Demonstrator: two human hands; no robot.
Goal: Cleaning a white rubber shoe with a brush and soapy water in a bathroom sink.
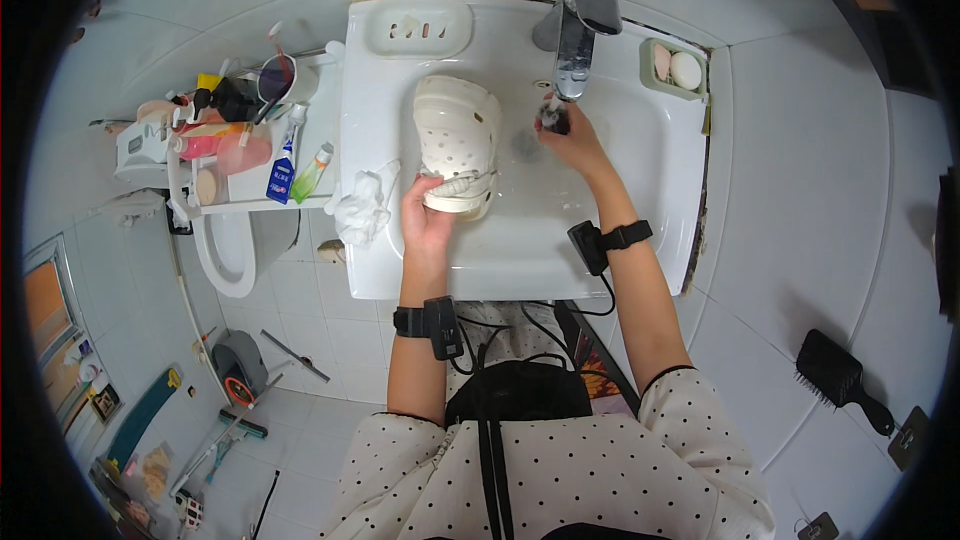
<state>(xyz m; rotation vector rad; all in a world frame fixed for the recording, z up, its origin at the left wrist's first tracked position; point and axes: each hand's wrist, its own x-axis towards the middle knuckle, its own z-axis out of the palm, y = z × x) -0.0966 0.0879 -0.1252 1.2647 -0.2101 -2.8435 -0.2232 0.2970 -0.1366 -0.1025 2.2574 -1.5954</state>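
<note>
My left hand [427, 220] grips a white clog [455, 130] by its strap end, thumb on top. The clog has round holes and lies lengthwise on the left side of the white sink [640, 180]. Under the spout of the chrome faucet [576, 50], my right hand [578, 140] is closed on a small dark brush [554, 118] with whitish foam on it. The hand hides part of the brush. A grey patch shows on the basin floor beside it, near the drain.
A crumpled white cloth [367, 206] lies over the sink's left edge. A soap dish [672, 68] sits at the back right corner. Left of the sink, a shelf [240, 204] carries tubes, bottles and a cup. A black hairbrush [832, 368] hangs on the right wall.
</note>
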